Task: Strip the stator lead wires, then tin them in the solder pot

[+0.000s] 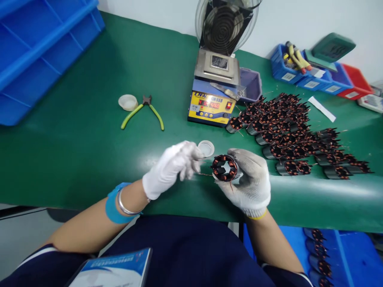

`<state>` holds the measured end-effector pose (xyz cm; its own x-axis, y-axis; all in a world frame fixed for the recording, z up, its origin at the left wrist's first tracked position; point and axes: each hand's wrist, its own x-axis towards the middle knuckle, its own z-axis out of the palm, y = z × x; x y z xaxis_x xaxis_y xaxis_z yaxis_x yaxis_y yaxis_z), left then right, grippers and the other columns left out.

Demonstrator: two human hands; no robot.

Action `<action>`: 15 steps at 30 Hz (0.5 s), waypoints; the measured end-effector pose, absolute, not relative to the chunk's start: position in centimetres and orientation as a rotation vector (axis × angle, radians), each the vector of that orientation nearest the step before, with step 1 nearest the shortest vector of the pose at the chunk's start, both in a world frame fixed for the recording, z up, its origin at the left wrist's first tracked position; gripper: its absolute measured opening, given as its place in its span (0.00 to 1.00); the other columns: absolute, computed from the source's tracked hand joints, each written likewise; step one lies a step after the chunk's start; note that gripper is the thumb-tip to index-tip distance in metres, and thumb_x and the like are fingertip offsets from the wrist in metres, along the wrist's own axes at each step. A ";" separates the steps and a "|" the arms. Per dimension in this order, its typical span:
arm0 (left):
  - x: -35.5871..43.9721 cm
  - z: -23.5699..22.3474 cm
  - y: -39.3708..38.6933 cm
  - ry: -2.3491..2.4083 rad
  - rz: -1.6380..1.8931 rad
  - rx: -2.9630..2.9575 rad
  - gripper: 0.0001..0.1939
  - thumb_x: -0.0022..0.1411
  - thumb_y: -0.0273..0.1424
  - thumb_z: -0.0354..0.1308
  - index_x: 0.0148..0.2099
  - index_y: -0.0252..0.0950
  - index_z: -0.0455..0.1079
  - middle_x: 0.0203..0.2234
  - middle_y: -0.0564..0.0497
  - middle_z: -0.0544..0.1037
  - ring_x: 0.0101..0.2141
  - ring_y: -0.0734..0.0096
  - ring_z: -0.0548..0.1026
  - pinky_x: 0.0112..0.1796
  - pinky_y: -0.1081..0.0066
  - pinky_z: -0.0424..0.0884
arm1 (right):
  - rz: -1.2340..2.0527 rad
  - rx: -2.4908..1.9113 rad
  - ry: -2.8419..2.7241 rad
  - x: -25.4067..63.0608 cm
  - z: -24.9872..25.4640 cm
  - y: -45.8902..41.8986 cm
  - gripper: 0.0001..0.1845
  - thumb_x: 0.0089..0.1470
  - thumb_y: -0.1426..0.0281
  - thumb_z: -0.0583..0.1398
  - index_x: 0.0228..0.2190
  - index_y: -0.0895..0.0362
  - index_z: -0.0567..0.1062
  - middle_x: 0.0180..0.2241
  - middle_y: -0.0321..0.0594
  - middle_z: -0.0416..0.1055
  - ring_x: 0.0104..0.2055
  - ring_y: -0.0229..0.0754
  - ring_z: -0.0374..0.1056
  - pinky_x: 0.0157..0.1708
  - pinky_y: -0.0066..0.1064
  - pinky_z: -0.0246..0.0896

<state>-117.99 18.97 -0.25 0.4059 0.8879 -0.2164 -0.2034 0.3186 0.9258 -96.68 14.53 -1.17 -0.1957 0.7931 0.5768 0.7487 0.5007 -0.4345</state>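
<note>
A motor stator [225, 168] with copper windings and loose wire ends is gripped in my right hand [249, 179], which wears a white knitted glove. Its ring of windings faces up toward me. My left hand [176, 165], also in a white glove, hovers just left of the stator with loosely bent fingers apart and nothing visible in them. One thin copper wire sticks out from the stator toward those fingertips; no contact shows. Behind the two hands sits a small white dish [206, 148] on the green table [89, 159].
A yellow solder pot [209, 105] with a lit display stands ahead, a fan [224, 28] behind it. Many stators [281, 123] crowd the right side. Green-handled cutters [146, 107] and a white cup [128, 102] lie left. Blue bins [38, 52] fill the far left; small bins [287, 69] stand back right.
</note>
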 end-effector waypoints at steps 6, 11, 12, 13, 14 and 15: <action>-118.1 0.1 18.9 0.896 0.952 0.985 0.11 0.56 0.37 0.62 0.29 0.35 0.68 0.15 0.56 0.72 0.13 0.82 0.64 0.14 0.80 0.58 | 0.077 -1.276 -1.976 -96.8 -1.0 14.6 0.24 0.45 0.64 0.67 0.45 0.55 0.72 0.44 0.50 0.75 0.47 0.54 0.74 0.46 0.49 0.73; -118.7 -1.2 21.6 0.936 1.284 0.643 0.14 0.55 0.39 0.64 0.29 0.36 0.66 0.18 0.56 0.72 0.13 0.81 0.66 0.12 0.80 0.55 | -0.019 -1.418 -2.065 -95.7 -1.3 16.1 0.27 0.48 0.63 0.65 0.50 0.54 0.67 0.51 0.51 0.72 0.52 0.55 0.72 0.49 0.49 0.71; -118.4 -1.7 22.0 0.949 1.270 0.617 0.15 0.54 0.40 0.65 0.30 0.35 0.66 0.18 0.55 0.72 0.14 0.81 0.66 0.12 0.80 0.56 | -0.028 -1.481 -2.104 -95.6 -1.4 16.5 0.28 0.49 0.63 0.64 0.51 0.53 0.67 0.51 0.50 0.72 0.51 0.54 0.72 0.48 0.48 0.72; -118.2 -2.3 22.3 0.962 1.243 0.615 0.16 0.54 0.42 0.65 0.30 0.35 0.67 0.18 0.54 0.72 0.14 0.80 0.67 0.13 0.79 0.57 | -0.042 -1.543 -2.140 -95.6 -1.4 17.0 0.28 0.49 0.63 0.64 0.51 0.53 0.67 0.51 0.49 0.72 0.50 0.54 0.73 0.46 0.46 0.73; -117.9 -2.9 22.5 0.977 1.214 0.629 0.18 0.53 0.44 0.66 0.30 0.34 0.67 0.18 0.54 0.73 0.14 0.80 0.67 0.13 0.79 0.58 | -0.056 -1.599 -2.179 -95.6 -1.3 17.4 0.28 0.49 0.64 0.64 0.52 0.53 0.67 0.51 0.48 0.73 0.48 0.53 0.74 0.44 0.45 0.74; -117.7 -3.4 22.6 0.989 1.190 0.650 0.19 0.52 0.45 0.66 0.31 0.34 0.68 0.18 0.53 0.73 0.14 0.79 0.67 0.13 0.78 0.59 | -0.066 -1.645 -2.226 -95.7 -1.2 17.7 0.27 0.49 0.65 0.63 0.51 0.54 0.68 0.50 0.48 0.74 0.47 0.53 0.75 0.43 0.44 0.74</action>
